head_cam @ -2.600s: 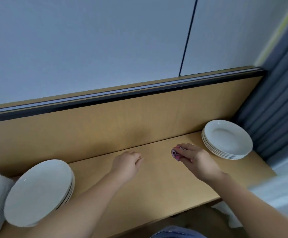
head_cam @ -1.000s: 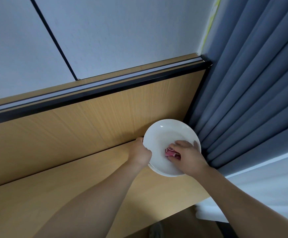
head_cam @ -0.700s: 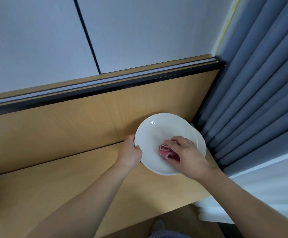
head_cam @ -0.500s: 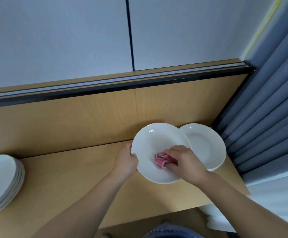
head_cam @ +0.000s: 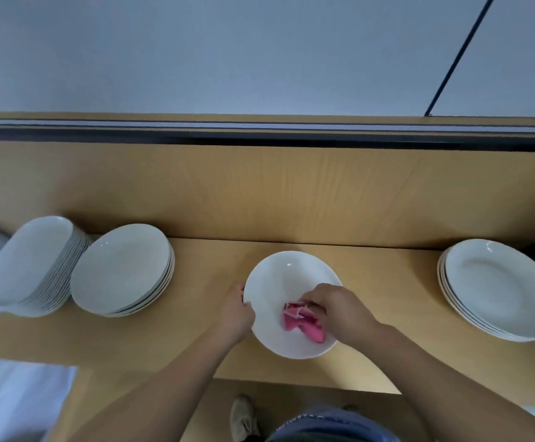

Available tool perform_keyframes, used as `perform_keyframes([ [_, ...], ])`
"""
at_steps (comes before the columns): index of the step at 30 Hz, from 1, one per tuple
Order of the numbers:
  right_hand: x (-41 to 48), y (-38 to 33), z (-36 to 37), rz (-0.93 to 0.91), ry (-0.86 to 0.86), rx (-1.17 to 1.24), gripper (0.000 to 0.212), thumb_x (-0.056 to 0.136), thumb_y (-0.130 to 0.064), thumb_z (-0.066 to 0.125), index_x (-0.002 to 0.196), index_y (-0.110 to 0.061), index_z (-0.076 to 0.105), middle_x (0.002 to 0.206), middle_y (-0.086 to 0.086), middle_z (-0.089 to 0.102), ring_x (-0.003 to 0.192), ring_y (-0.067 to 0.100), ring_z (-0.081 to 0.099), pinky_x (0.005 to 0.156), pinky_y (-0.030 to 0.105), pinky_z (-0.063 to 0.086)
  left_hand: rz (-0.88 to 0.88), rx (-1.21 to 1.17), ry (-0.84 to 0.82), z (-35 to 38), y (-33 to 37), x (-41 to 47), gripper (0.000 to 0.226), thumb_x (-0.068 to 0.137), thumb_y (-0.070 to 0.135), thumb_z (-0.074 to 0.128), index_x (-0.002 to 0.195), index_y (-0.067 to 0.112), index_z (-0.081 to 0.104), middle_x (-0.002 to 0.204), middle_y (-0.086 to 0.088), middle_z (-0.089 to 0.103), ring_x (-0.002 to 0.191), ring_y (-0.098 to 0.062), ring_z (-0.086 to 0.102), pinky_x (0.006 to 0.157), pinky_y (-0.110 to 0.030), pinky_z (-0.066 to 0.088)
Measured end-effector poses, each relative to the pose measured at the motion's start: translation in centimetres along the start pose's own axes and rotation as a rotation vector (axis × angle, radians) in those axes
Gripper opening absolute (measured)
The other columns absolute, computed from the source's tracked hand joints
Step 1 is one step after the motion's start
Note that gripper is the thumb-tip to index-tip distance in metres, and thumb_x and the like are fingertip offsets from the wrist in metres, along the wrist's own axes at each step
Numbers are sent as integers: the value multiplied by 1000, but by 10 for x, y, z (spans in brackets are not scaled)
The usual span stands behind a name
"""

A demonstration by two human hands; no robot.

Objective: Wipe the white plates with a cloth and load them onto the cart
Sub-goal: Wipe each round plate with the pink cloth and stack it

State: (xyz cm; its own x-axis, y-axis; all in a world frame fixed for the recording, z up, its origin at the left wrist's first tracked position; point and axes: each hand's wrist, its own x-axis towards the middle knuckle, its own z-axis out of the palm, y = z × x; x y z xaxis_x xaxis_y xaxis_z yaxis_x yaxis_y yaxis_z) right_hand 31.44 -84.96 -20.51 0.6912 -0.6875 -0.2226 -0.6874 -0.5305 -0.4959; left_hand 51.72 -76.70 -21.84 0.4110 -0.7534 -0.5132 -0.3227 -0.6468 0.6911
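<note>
**White plate under wiping.** A single white plate [head_cam: 288, 282] lies face up at the centre of the view, over the middle of the wooden counter [head_cam: 170, 342]. From this angle it cannot be told whether its underside rests on the counter or is held just above it. A crumpled pink cloth [head_cam: 301, 322] lies in the lower right part of the plate's well, touching the surface.

The right hand [head_cam: 339, 311] enters from the lower right, its fingers curled down over the cloth and pinching it against the plate. The left hand [head_cam: 235, 315] enters from the lower left and grips the plate's left rim, with the fingers curled round the edge. Both forearms are bare.

Three stacks of white plates stand on the same counter. The right stack [head_cam: 499, 288], a few plates high, stands near the counter's right end, well apart from the central plate. The near-left stack [head_cam: 122, 269], also a few plates high, stands to the left of the left hand. The far-left stack [head_cam: 27, 266] stands just beside it at the counter's left end and holds many more plates.

Behind the counter rises a wooden back panel [head_cam: 259, 193] topped by a dark strip [head_cam: 259, 140]. Above the strip is a pale wall [head_cam: 196, 52] crossed by one thin dark seam [head_cam: 457, 55]. Below the counter's front edge a light shoe [head_cam: 242, 416] and blue clothing [head_cam: 330, 425] are visible. A white surface [head_cam: 14, 400] fills the lower left corner.
</note>
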Motion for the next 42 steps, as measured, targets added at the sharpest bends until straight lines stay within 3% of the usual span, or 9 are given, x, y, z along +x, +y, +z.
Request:
perform_keyframes([
  [8, 30, -34, 31, 22, -92, -70, 23, 96, -22, 47, 112, -19, 63, 103, 0, 62, 97, 21, 59, 77, 32, 47, -51, 40, -14, -32, -36, 13, 30, 81, 13, 46, 110, 18, 51, 95, 2, 61, 85, -19, 61, 75, -44, 57],
  [13, 29, -38, 41, 53, -125, -178, 45, 96, -33, 49, 141, -29, 44, 125, -5, 58, 113, 19, 54, 84, 30, 46, -59, 81, -26, -33, -44, 19, 28, 82, 13, 46, 109, 18, 50, 94, 1, 60, 84, -20, 60, 76, -45, 56],
  [19, 58, -34, 41, 196, 85, -271, 44, 91, -9, 49, 133, -20, 50, 120, 3, 55, 101, 26, 58, 73, 31, 46, -6, 185, -65, -33, -47, 22, 37, 89, 13, 47, 126, 14, 48, 109, -2, 60, 96, -21, 57, 79, -32, 49],
  [23, 48, -40, 45, 182, 72, -188, 34, 97, -19, 42, 127, -20, 58, 117, 3, 59, 97, 28, 61, 74, 33, 48, 109, 348, -102, -36, -44, 24, 46, 91, 19, 51, 136, 16, 41, 128, -4, 54, 109, -22, 54, 88, -29, 44],
  [25, 33, -45, 56, 141, -12, -205, 43, 101, -28, 38, 142, -22, 45, 136, 2, 51, 118, 26, 54, 90, 34, 46, 171, 455, -129, -39, -43, 22, 54, 94, 21, 49, 145, 16, 31, 140, -4, 43, 120, -22, 49, 94, -29, 40],
  [27, 23, -50, 72, 149, -147, -292, 55, 103, -36, 32, 153, -14, 21, 155, 10, 28, 141, 28, 29, 114, 37, 28, 245, 596, -159, -42, -47, 23, 63, 98, 24, 46, 153, 15, 16, 157, -2, 23, 137, -21, 35, 107, -30, 33],
  [31, 32, -57, 100, 257, -230, -356, 71, 104, -40, 29, 152, -6, -11, 161, 17, -10, 148, 36, -8, 119, 47, -3, 296, 656, -203, -50, -55, 32, 66, 99, 29, 47, 155, 17, 12, 162, 3, 10, 146, -16, 22, 114, -29, 24],
  [38, 78, -61, 103, 221, -114, -238, 67, 103, -33, 29, 153, -6, -8, 161, 14, -9, 148, 33, -9, 120, 45, -6, 395, 653, -239, -61, -69, 40, 71, 98, 41, 48, 155, 23, 10, 162, 7, 11, 147, -11, 15, 117, -28, 16],
  [42, 83, -63, 108, 145, -146, -260, 68, 102, -34, 29, 154, -10, -7, 162, 10, -10, 148, 31, -11, 120, 46, -5, 446, 721, -341, -79, -81, 43, 99, 84, 56, 64, 155, 29, 0, 162, 6, 10, 147, -14, 13, 119, -34, 18],
])
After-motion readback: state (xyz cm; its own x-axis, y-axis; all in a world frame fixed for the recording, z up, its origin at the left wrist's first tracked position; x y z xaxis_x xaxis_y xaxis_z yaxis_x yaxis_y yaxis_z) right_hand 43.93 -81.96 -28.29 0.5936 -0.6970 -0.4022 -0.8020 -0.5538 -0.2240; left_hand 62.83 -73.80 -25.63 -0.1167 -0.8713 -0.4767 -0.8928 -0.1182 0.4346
